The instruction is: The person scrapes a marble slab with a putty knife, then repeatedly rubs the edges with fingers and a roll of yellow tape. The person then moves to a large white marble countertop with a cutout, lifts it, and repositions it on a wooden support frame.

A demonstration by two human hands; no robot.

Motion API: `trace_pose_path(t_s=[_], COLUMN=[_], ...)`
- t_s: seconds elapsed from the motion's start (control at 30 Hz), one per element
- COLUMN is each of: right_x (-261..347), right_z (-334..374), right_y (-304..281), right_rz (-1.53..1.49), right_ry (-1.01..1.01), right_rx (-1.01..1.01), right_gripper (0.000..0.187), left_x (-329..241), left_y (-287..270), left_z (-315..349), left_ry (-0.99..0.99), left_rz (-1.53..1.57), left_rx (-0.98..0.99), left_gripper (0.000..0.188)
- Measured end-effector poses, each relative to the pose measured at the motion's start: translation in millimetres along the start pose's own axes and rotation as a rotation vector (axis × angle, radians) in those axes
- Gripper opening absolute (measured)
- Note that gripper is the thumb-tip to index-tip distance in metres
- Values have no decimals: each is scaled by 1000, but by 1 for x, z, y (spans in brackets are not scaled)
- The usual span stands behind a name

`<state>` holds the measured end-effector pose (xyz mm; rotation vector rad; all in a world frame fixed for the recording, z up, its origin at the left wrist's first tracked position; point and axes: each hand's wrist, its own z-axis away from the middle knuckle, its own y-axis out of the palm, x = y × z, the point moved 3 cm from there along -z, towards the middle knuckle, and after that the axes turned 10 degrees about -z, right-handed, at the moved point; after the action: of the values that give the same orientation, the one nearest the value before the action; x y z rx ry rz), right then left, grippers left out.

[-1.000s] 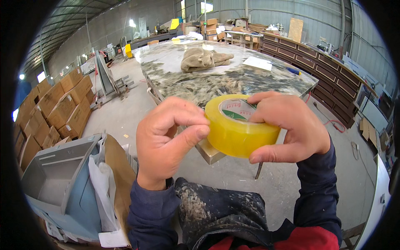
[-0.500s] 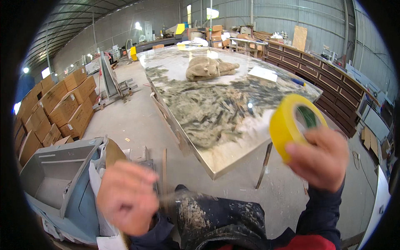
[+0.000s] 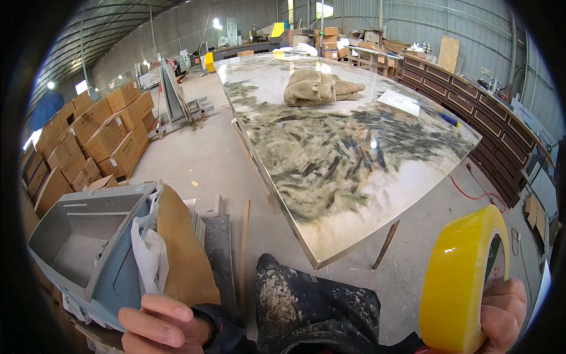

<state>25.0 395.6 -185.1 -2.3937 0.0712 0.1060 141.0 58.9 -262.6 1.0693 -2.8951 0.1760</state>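
At the lower right my right hand (image 3: pixel 502 315) grips a wide roll of yellow adhesive tape (image 3: pixel 453 283), its fingers hooked through the core. The roll stands on edge, its shiny outer face toward the middle of the view. My left hand (image 3: pixel 156 324) is low at the left, fingers loosely bent and apart, with nothing visible in them; its lower part is cut off by the picture's edge. Ahead lies a large polished stone slab (image 3: pixel 330 194) with green, black and white veining. On it rest a bundled brown cloth (image 3: pixel 321 88), a white flat piece (image 3: pixel 399 103) and a blue-handled tool (image 3: pixel 449 120).
A grey-blue basin (image 3: pixel 88 248) stands at the left beside a brown sheet (image 3: pixel 183 248) and white wrapping. Behind it are stacked cardboard boxes (image 3: pixel 112 138). A dark panelled cabinet (image 3: pixel 466 106) runs along the right, and a red hose (image 3: pixel 477 194) lies on the floor.
Both hands have moved down, the left from a closed shape to loosely spread fingers. The tape roll has come lower and nearer with the right hand. The view has turned slightly left.
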Motion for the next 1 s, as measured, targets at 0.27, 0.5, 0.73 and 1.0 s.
trace_pose_path(t_s=[0.27,0.5,0.73,1.0], right_x=[-10,-32,-72,-181], right_z=[-10,-23,-29,-35], right_y=[-3,22,33,72], right_rz=[-33,-214,-172,34], right_ry=[-28,-15,-126,111], right_rx=[85,-64,-128,-93], right_gripper=[40,34,28,19], left_x=[3,-2,1,1], left_y=[-2,7,3,12], left_z=[5,15,-2,-2], left_ry=[-140,-231,-81,-130], left_rz=[-33,-151,-49,88], left_rx=[-130,-268,-26,-77], left_gripper=[15,18,16,19])
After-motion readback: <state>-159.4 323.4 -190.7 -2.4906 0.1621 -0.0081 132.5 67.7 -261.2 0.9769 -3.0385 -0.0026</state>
